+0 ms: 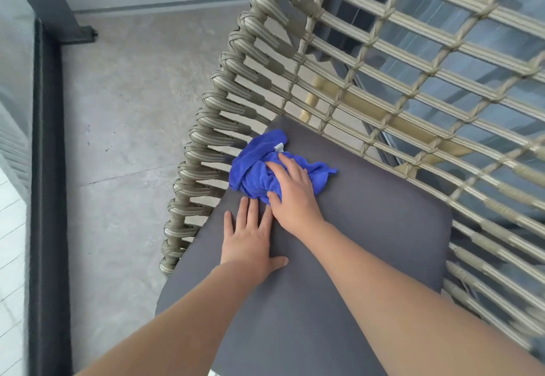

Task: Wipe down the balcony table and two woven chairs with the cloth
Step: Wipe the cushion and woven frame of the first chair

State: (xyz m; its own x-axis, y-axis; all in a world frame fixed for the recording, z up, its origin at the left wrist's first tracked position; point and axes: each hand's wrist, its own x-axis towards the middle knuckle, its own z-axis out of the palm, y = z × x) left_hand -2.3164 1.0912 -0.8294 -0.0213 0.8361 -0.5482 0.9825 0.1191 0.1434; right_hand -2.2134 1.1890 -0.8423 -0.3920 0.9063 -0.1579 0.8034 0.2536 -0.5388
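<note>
A crumpled blue cloth (253, 169) lies on the dark grey seat cushion (368, 228) of a woven beige chair (383, 60), near the cushion's far left corner. My right hand (292, 193) presses down on the cloth with its fingers spread over it. Just to its left, my left hand (250, 237) rests flat on the bare cushion, fingers apart, holding nothing. The chair's woven side and back curve around the cushion on the left and far side. The table and the second chair are out of view.
Grey concrete balcony floor (126, 110) spreads to the left of the chair. A dark metal railing base (48, 169) with glass runs along the left edge. Glass panels show through the chair's weave at the right.
</note>
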